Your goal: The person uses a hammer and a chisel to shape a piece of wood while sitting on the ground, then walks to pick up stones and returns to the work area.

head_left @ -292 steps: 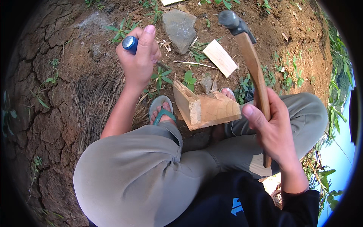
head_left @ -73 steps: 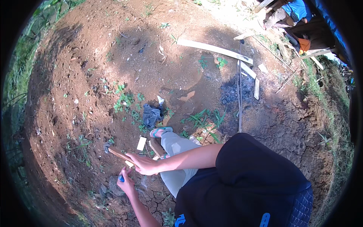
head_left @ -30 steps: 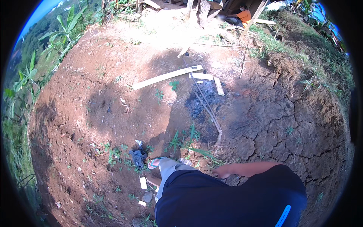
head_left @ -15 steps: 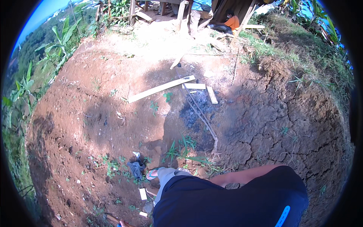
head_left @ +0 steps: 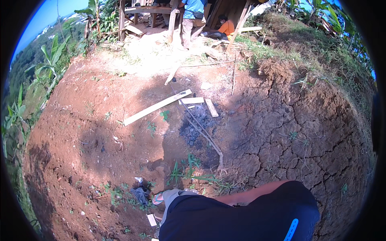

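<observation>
In your head view, a pale, flat, rectangular wood piece (head_left: 151, 219) lies at seven o'clock, just beside your sandalled foot (head_left: 158, 199), with a crumpled dark bag-like thing (head_left: 140, 195) near it. A long, straight-edged plank (head_left: 155, 108) slants at ten o'clock, close to two short boards (head_left: 191, 101); a thin forked stick (head_left: 220, 158) crosses powdery grey-black ash (head_left: 189, 136) around the centre.

The ground (head_left: 100, 92) is red-brown and crumbly, split by deep cracks at three o'clock. At twelve o'clock is an open timber shelter (head_left: 122, 20), where a person in blue (head_left: 194, 18) stands and a person in orange (head_left: 226, 29) sits.

Your black shirt (head_left: 241, 219) fills five to six o'clock. Your right forearm (head_left: 249, 195), at five, runs behind it, hiding your right hand; your left hand is outside the view. I cannot tell how spread either hand's fingers are or what they hold. Glare washes out the soil before the shelter.
</observation>
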`<state>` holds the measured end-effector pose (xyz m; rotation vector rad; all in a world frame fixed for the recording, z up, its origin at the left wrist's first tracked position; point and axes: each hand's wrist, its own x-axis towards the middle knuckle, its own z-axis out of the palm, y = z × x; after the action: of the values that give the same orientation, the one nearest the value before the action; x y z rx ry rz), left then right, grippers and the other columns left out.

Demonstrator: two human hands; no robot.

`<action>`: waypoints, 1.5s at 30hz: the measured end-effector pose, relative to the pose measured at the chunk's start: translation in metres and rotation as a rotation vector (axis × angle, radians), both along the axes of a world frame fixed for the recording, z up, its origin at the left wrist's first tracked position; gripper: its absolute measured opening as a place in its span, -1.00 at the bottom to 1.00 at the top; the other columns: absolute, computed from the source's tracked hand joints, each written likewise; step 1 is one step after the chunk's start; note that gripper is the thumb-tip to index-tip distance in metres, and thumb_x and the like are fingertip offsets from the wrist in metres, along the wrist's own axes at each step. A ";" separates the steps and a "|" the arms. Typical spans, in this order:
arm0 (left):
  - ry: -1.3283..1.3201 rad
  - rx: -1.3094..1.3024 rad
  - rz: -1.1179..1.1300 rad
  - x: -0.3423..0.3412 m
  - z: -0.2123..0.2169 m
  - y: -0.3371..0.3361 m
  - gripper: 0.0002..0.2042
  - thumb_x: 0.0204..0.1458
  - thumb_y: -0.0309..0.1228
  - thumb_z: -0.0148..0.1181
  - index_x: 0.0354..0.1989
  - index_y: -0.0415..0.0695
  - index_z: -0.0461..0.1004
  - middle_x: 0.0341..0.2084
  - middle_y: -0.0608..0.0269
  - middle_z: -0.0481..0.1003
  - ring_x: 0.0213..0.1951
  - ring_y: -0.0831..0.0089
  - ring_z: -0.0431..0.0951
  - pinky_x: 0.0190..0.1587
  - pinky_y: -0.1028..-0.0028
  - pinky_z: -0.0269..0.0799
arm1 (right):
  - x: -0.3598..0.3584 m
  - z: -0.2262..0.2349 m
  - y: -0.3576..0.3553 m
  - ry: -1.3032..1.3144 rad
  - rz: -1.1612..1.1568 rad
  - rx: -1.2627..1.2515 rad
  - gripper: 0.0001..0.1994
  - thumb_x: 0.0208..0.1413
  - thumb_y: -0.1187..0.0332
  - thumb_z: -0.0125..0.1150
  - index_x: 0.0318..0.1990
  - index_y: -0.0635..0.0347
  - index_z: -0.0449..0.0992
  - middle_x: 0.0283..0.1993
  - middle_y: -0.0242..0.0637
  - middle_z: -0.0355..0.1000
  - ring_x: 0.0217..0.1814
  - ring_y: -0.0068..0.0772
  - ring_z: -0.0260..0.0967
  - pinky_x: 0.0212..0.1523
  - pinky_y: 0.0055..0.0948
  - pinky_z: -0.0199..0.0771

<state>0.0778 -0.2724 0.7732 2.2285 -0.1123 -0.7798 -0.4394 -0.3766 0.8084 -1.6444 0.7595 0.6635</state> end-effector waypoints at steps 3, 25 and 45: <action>0.000 -0.002 -0.015 -0.003 0.001 -0.010 -0.51 0.12 -0.13 0.11 -0.02 -0.39 0.46 -0.32 -0.08 0.52 -0.35 0.15 0.47 -0.26 0.20 0.40 | -0.002 0.000 -0.005 -0.004 -0.004 0.001 -0.41 0.00 0.14 0.34 0.14 0.29 0.37 0.03 -0.05 0.49 0.07 -0.24 0.43 0.03 -0.19 0.41; -0.021 -0.111 -0.089 -0.005 -0.032 -0.038 -0.54 0.05 -0.13 0.23 -0.20 -0.41 0.52 -0.44 0.00 0.55 -0.43 0.23 0.46 -0.32 0.25 0.42 | 0.008 -0.015 -0.036 -0.095 0.032 0.099 -0.37 -0.03 0.12 0.38 0.14 0.28 0.37 0.03 -0.05 0.49 0.08 -0.22 0.42 0.05 -0.21 0.39; -0.027 -0.203 0.216 0.003 -0.064 0.001 -0.74 -0.08 -0.35 0.14 -0.68 -0.29 0.43 -0.74 0.24 0.43 -0.65 0.46 0.39 -0.49 0.42 0.30 | -0.003 -0.014 -0.079 -0.061 0.224 0.431 -0.34 -0.07 0.10 0.41 0.15 0.28 0.37 0.03 -0.05 0.49 0.10 -0.20 0.41 0.07 -0.23 0.38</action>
<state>0.0804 -0.2712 0.7092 2.0191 0.0352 -0.5929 -0.4426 -0.4554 0.7946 -1.3523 0.3560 0.8649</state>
